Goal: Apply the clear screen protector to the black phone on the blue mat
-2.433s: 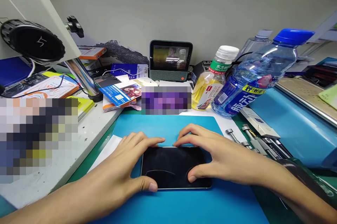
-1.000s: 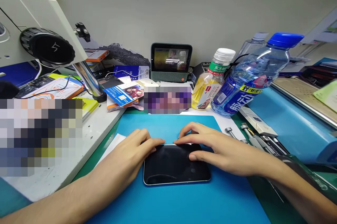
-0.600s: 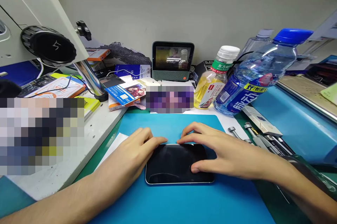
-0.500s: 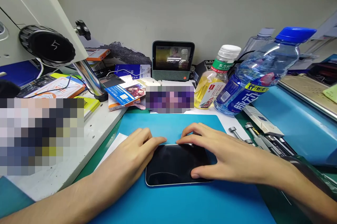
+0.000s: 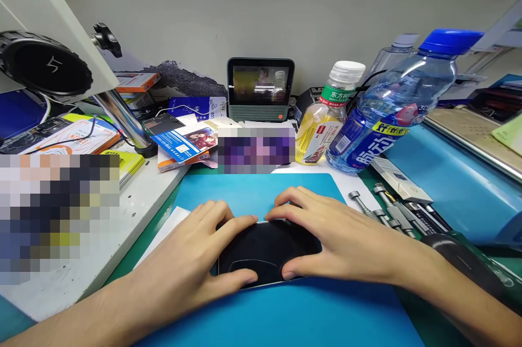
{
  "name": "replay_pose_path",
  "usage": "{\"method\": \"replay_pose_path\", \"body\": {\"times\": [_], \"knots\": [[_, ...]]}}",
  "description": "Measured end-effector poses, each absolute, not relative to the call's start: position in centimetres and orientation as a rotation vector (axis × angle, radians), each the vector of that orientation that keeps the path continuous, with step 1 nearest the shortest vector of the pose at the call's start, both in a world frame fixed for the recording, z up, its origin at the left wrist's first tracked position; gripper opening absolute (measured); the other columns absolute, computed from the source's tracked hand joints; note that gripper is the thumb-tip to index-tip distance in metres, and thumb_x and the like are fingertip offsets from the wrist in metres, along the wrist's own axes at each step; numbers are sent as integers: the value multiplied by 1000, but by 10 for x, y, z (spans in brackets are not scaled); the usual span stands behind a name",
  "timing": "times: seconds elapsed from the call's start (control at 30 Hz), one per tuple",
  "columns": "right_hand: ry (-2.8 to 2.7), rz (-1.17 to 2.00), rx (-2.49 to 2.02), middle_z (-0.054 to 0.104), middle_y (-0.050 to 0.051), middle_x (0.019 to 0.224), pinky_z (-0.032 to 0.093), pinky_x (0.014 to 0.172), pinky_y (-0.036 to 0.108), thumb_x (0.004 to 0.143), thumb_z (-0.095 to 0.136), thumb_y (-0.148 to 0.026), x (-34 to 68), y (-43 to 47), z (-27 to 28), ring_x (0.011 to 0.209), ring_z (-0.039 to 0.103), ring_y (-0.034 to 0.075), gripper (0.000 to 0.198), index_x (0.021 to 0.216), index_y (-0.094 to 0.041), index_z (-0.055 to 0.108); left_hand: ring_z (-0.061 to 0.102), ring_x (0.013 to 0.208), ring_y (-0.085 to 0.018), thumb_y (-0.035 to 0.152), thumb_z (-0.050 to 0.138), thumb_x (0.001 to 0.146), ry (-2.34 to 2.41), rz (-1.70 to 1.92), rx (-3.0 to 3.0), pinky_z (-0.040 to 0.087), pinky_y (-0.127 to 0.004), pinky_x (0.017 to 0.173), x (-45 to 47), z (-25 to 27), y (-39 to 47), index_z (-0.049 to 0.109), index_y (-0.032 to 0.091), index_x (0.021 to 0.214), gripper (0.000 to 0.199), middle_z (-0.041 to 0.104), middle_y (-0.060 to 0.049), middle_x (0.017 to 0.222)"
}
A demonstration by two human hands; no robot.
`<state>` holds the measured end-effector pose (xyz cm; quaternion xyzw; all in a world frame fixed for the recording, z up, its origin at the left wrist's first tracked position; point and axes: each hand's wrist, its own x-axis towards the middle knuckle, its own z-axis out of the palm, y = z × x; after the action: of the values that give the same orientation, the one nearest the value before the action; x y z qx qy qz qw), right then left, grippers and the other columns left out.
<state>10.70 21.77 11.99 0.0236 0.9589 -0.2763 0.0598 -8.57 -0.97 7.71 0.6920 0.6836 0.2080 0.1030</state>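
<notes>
- Head view: the phone [image 5: 265, 243] lies dark face up on the blue mat [image 5: 261, 320], short of its far edge.
- Left hand [image 5: 199, 249] and right hand [image 5: 330, 238] — fingers and thumbs gripping the phone's long edges.
- Progress — handling seems under way, with release not yet done.

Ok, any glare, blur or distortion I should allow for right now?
Head view: a faint curved line, probably a reflection, crosses the phone; a bright streak glares on the display; no marked motion blur. Head view, right side: wide-angle stretch seems to lean the blue-capped bottle outward. Head view, left and centre back: pixel blocks hide detail.
</notes>
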Motion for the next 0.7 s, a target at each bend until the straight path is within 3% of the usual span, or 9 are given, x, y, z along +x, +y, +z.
{"method": "replay_pose_path", "body": {"times": [0.1, 0.23, 0.4, 0.7], "knots": [[2898, -836, 75, 61, 5, 140, 48, 99, 44, 89, 79, -70, 107, 217, 119, 120, 62, 29, 65, 138, -29, 66, 57, 108, -28, 62, 76, 97, 1989, 614, 1965, 50, -41, 90, -86, 79, -11, 35, 42, 159, 77, 53, -4, 122], [2832, -911, 77, 60, 3, 142, 48, 101, 42, 92, 78, -65, 108, 220, 122, 124, 61, 28, 60, 141, -32, 65, 55, 111, -28, 62, 73, 99, 1985, 671, 1805, 50, -41, 93, -85, 77, -12, 39, 49, 155, 67, 51, -2, 121], [2717, -1044, 111, 58, 3, 146, 47, 107, 40, 94, 78, -62, 109, 226, 129, 131, 57, 28, 59, 144, -32, 66, 53, 111, -28, 60, 71, 100, 1960, 732, 1725, 49, -42, 94, -83, 75, -12, 42, 50, 154, 62, 50, -2, 122], [2647, -1114, 101, 57, 2, 150, 47, 114, 42, 86, 87, -52, 109, 237, 129, 139, 54, 30, 66, 147, -36, 65, 52, 110, -27, 56, 63, 106, 1925, 745, 1705, 48, -41, 94, -82, 79, -13, 44, 51, 152, 50, 50, -2, 122]]}}
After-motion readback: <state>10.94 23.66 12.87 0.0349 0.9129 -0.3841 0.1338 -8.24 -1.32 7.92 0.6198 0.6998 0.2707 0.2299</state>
